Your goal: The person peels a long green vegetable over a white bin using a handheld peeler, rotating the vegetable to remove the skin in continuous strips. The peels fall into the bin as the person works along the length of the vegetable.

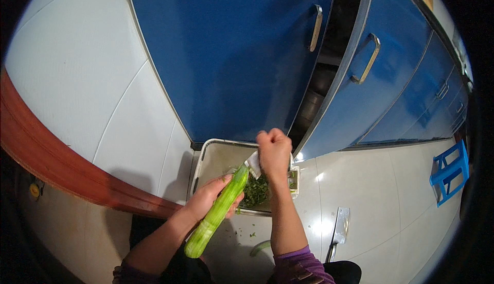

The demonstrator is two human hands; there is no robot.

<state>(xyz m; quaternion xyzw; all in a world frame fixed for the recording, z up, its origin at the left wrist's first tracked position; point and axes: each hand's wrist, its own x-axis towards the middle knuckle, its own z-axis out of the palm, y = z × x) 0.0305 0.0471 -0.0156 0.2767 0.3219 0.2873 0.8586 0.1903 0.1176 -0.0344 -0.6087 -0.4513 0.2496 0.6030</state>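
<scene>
A long green gourd (218, 216), its skin peeled to pale green in stripes, slants across the front of a white plastic bin (220, 156). My left hand (211, 197) is wrapped around its middle from below. In my right fist (274, 152) is a tool with a white head (253, 165), which looks like a peeler; the fist hides its handle. That white head meets or nearly meets the gourd's upper end. Inside the bin lie dark green leafy scraps (256, 192).
A cleaver (341, 228) lies on the tiled floor at right. Another green vegetable (260, 247), partly hidden by my right arm, lies among leaf bits. Blue cabinet doors (231, 60) stand behind the bin, one ajar (389, 52). A blue plastic stool (449, 174) is far right.
</scene>
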